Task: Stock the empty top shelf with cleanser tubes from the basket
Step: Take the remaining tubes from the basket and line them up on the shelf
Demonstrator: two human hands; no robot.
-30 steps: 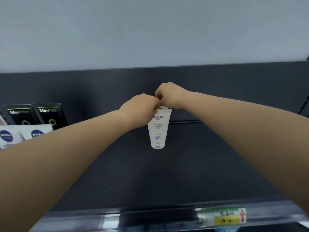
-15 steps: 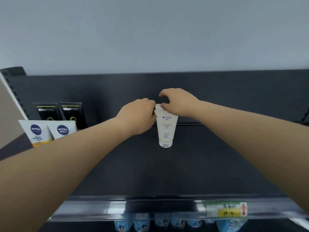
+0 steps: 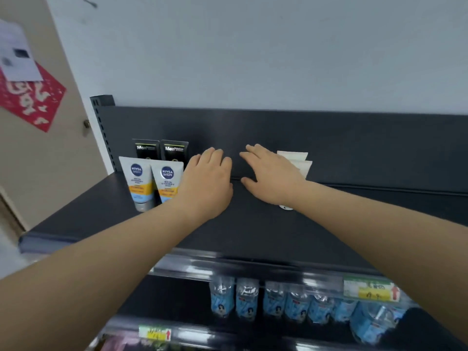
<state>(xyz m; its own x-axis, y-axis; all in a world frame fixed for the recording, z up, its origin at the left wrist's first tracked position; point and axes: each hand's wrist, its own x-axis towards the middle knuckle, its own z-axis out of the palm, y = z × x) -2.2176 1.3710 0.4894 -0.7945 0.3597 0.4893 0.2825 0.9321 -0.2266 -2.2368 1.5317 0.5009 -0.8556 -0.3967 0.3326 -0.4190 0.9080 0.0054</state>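
Observation:
White cleanser tubes (image 3: 298,160) stand upright at the back of the dark top shelf (image 3: 106,214), mostly hidden behind my right wrist; only their crimped tops and a bit of cap show. My right hand (image 3: 268,177) hovers just left of them with fingers spread and holds nothing. My left hand (image 3: 207,183) is beside it, fingers relaxed, also empty. The basket is out of sight.
Two Nivea Men tubes (image 3: 152,181) and two black Men tubes (image 3: 159,149) stand at the shelf's left end. Below the shelf's front rail hang blue packets (image 3: 273,300) and price tags (image 3: 369,290). A door with a red paper (image 3: 27,102) is at the left.
Both hands let go of the white tube's top and drew away to the left with fingers spread. The camera swung down and left, showing the lower shelf.

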